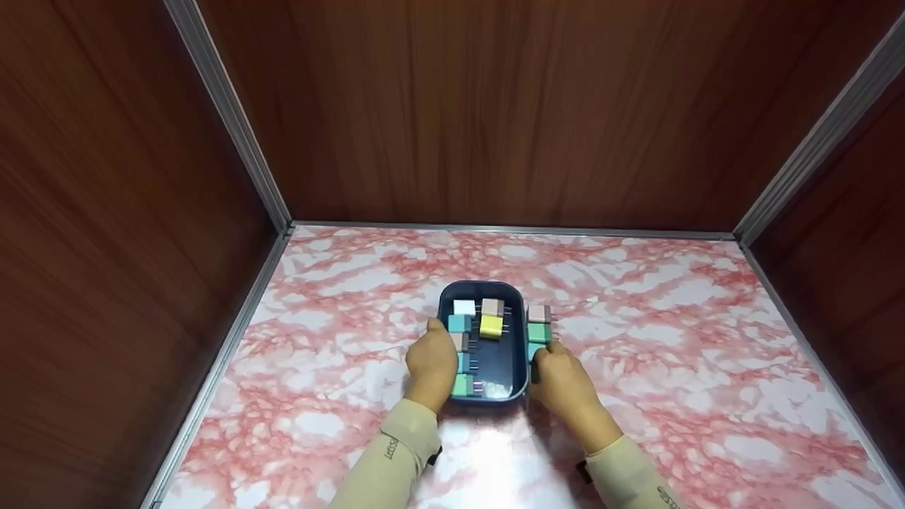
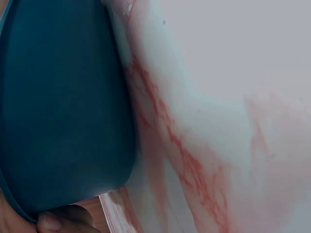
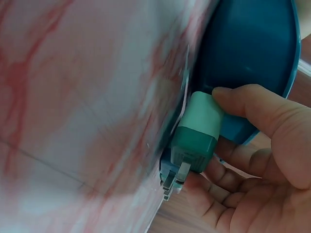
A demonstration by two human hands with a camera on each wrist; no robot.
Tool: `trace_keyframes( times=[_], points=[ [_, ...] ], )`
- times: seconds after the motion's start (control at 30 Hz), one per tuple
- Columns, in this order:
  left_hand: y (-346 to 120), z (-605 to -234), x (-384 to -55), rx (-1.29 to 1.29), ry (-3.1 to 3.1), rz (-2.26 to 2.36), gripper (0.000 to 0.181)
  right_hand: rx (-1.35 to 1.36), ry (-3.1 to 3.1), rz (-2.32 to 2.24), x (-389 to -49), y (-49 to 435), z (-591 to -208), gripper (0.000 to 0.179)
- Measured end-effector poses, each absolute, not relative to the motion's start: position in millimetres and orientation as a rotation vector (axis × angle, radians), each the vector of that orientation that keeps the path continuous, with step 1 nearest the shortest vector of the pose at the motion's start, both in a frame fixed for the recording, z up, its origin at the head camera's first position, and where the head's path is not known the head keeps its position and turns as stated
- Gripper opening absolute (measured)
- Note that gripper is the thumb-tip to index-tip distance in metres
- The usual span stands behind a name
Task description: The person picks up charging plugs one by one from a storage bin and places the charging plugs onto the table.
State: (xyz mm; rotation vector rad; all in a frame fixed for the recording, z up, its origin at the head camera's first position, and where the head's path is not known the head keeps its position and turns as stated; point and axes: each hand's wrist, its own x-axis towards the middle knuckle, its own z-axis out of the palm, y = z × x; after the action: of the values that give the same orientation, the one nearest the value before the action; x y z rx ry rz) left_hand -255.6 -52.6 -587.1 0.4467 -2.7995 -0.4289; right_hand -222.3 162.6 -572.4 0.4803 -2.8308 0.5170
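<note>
A dark blue tray (image 1: 510,360) holds several charger plugs. A column of them lies along its left side, including a green charger plug (image 1: 462,385), and a yellow charger plug (image 1: 491,326) sits further right. My left hand (image 1: 431,359) grips the tray's left edge; its fingers show at the rim in the left wrist view. Outside the tray's right wall, my right hand (image 1: 564,382) pinches a teal-green charger plug (image 3: 198,119) between thumb and fingers. Its metal prongs point away from the tray. Beyond it, a green charger plug (image 1: 539,333) and a pinkish charger plug (image 1: 539,314) line the same wall.
The tray stands on a red-and-white marbled tabletop (image 1: 657,339). Brown wood-look panels (image 1: 495,120) rise at the back and both sides, with metal strips (image 1: 509,228) along their edges.
</note>
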Motion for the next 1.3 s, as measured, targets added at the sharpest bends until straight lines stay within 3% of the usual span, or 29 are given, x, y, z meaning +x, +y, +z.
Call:
trace_keyframes(
  times=[1.3],
  points=[
    [-54.1, -585.4, -253.9, 0.421, -2.824, -0.383, 0.006, 0.442, -2.809, 0.445, -218.5, 160.4, -578.7, 0.027]
  ],
)
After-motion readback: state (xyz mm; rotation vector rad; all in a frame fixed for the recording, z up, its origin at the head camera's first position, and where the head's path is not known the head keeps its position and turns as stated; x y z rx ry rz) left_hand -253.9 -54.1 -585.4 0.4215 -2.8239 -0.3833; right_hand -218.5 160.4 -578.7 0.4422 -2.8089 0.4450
